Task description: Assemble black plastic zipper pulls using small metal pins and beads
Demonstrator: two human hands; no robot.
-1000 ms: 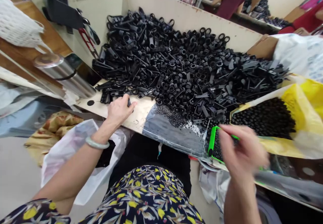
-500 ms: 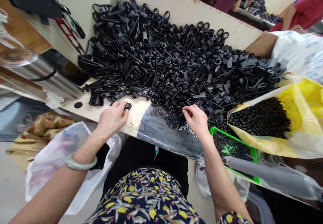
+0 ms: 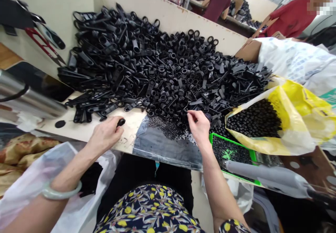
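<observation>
Watching from my remote seat: the left hand point(image 3: 105, 135) has its fingers clamped on a small black plastic zipper pull point(image 3: 121, 122), just in front of the heap of matte black ribbed zipper pulls point(image 3: 162, 68), above a pale board point(image 3: 132, 128). The right hand point(image 3: 199, 128) sits at the heap's near edge, fingertips point(image 3: 194, 115) pinched together, can't tell if they've got anything. Right of the heap, a green plastic tray point(image 3: 231, 145) of round black beads point(image 3: 228, 152) sits beside a glossy yellow bag point(image 3: 294, 121).
</observation>
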